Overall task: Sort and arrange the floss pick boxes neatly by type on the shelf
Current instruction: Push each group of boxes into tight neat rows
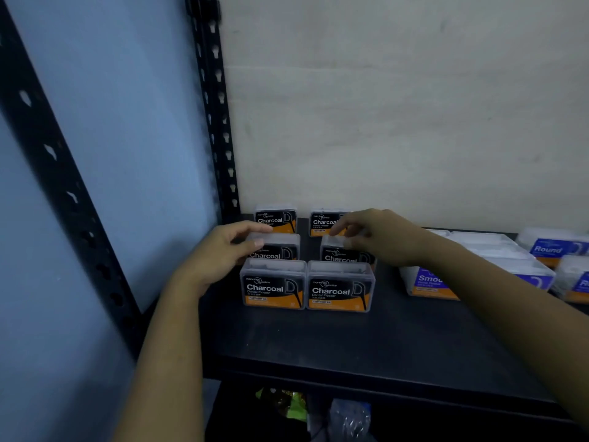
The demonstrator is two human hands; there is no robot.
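Observation:
Several black-and-orange Charcoal floss boxes stand in two columns on the black shelf (350,339). The front pair, the front left box (273,287) and the front right box (339,290), touch side by side. My left hand (220,253) grips the middle left box (280,248) by its left end, thumb on its top. My right hand (379,237) pinches the top of the middle right box (342,253). Two more Charcoal boxes, the back left box (276,220) and the back right box (322,222), stand at the back by the wall.
Purple Smooth boxes (428,283) lie right of my right forearm, and blue Round boxes (553,248) sit at the far right. A black perforated upright (216,122) borders the shelf's left rear corner. Bags (318,409) show on the level below.

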